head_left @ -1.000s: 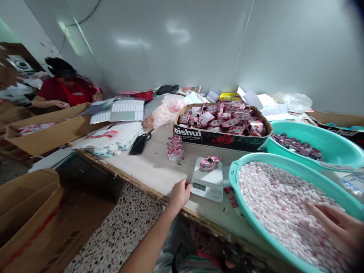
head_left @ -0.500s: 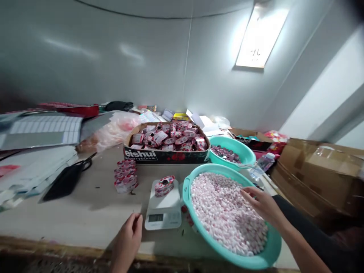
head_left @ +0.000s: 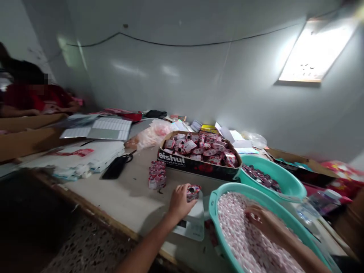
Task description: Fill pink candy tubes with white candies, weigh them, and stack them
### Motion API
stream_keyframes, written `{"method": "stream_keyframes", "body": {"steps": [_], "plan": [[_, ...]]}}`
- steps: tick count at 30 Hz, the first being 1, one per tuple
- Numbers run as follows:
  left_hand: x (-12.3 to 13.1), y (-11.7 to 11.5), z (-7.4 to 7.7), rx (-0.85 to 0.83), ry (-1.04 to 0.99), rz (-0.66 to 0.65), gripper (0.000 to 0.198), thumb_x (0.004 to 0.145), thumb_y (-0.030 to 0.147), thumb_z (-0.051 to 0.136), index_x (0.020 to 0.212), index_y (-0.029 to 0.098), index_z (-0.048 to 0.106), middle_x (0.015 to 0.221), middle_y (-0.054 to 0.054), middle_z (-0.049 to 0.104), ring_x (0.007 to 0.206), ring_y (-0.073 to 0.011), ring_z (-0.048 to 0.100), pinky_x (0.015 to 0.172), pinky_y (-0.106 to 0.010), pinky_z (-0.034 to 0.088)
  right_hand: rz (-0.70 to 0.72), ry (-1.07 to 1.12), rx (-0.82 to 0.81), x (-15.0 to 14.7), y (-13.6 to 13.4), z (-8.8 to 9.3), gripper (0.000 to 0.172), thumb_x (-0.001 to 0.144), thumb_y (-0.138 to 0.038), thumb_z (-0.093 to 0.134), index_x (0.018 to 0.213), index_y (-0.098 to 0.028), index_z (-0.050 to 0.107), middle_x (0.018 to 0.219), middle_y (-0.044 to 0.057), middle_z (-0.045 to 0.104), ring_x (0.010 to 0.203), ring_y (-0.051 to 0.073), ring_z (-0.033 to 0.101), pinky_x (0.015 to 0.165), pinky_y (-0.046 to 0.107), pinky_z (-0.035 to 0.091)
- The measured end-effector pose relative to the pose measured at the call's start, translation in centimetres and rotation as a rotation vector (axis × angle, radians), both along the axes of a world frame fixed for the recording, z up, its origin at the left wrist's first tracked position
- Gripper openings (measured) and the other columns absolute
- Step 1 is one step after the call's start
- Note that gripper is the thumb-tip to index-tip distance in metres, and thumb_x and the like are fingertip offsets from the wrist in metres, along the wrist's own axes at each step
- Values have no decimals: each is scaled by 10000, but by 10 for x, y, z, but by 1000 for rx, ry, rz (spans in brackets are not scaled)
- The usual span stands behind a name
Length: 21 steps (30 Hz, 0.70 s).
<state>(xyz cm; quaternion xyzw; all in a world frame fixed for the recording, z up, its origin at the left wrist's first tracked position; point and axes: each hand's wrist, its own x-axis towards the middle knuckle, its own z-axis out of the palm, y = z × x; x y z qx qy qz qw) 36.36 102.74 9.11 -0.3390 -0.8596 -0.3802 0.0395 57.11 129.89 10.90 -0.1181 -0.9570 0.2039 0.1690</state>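
Note:
My left hand is closed around a small red-and-pink patterned carton with a dark round hole in its top. Under them is a white digital scale, partly hidden by my wrist. In the turquoise basin, my right hand has curled fingers among small pink-and-white pieces, and a few pieces show at its fingertips. A row of similar cartons stands left of the scale.
Behind, an open cardboard tray is heaped with more cartons. A second turquoise basin holds dark purple discs. A black pouch-like item and white sheets lie left. A person sits at the far left.
My left hand has moved from beside the scale onto the carton and gripped it. My right hand has reached deeper into the pieces. The view has swung left, bringing in another person.

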Motion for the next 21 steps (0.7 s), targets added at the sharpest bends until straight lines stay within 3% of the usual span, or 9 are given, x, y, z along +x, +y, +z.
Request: {"method": "stream_keyframes", "body": {"steps": [4,8,12,16,21], "plan": [[6,-5,9,30,-45,-14,313,730,269,693,1024,218,596,1023,-54,676,988,-233,599,884,-350,433,60,-186,14,7,15,-5,152,714,-414,542,639,-324,638,718,51,688,654,289,660,615,407,557],[26,-30,29,199,1,-49,350,697,187,718,1023,249,608,1027,-26,669,1004,-216,579,905,-330,425,16,-159,51,17,16,-5,186,727,-424,511,597,-314,586,651,50,663,601,257,639,560,373,525],[40,-55,46,310,28,-117,337,738,231,694,1064,261,613,1086,-41,650,1067,-213,558,980,-323,411,-81,-157,85,29,10,2,208,759,-460,476,709,-281,569,617,1,647,499,187,601,486,289,468],[31,-61,37,373,-84,-30,350,735,283,710,1064,229,602,1053,-37,666,984,-180,605,913,-274,461,-138,-160,65,37,7,6,303,800,-518,461,855,-253,596,706,12,687,559,181,633,525,259,469],[14,-51,19,285,-199,-9,393,705,363,742,1052,227,618,1015,-30,691,938,-176,636,837,-251,493,-129,-128,17,42,-6,10,338,783,-500,487,882,-249,691,915,45,736,766,232,689,657,288,514]]}}
